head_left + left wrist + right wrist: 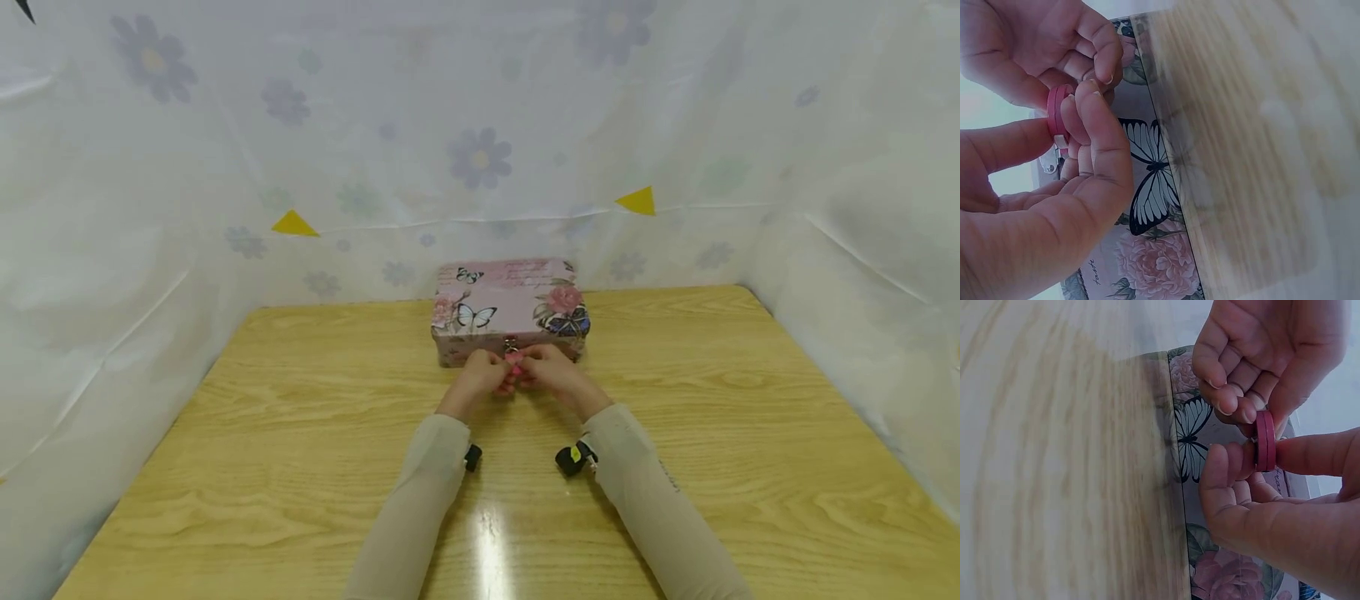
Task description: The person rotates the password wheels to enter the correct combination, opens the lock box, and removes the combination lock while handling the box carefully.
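Observation:
A pink box (510, 292) printed with butterflies and roses stands at the far side of the table, its lid down. At the metal clasp (511, 341) on its front is a small pinkish-red padlock (1265, 442). My left hand (482, 375) pinches the padlock from the left between thumb and bent fingers. From the other side my right hand (557, 372) pinches it too, thumb against one face. Both hands meet at the padlock, and fingers hide much of it in the head view.
The wooden table (315, 433) spreads around the box and the forearms. Behind the box hangs a white flowered curtain (405, 167), with more white sheeting at both sides. Black wrist cameras (573, 459) sit at the sleeves, low over the table.

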A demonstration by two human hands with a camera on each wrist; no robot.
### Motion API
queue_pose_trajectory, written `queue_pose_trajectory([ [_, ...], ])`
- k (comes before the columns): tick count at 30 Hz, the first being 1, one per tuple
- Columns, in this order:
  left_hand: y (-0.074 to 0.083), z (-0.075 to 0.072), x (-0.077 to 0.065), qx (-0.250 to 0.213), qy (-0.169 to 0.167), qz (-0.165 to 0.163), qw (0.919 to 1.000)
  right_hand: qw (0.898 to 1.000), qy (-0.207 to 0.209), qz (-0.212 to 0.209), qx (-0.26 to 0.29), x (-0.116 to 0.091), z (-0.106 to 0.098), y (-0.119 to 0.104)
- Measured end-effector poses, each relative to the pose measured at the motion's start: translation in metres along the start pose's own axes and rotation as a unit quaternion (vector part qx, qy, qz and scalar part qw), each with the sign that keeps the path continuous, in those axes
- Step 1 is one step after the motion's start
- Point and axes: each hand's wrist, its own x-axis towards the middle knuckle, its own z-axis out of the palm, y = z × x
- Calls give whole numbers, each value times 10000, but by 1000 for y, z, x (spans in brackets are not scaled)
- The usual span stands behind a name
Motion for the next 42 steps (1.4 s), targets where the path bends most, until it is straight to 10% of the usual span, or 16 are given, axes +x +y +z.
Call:
queue_pose_trajectory([
  [42, 0, 1, -1, 97, -8, -21, 10000, 9999, 112, 72, 1, -2, 4, -3],
])
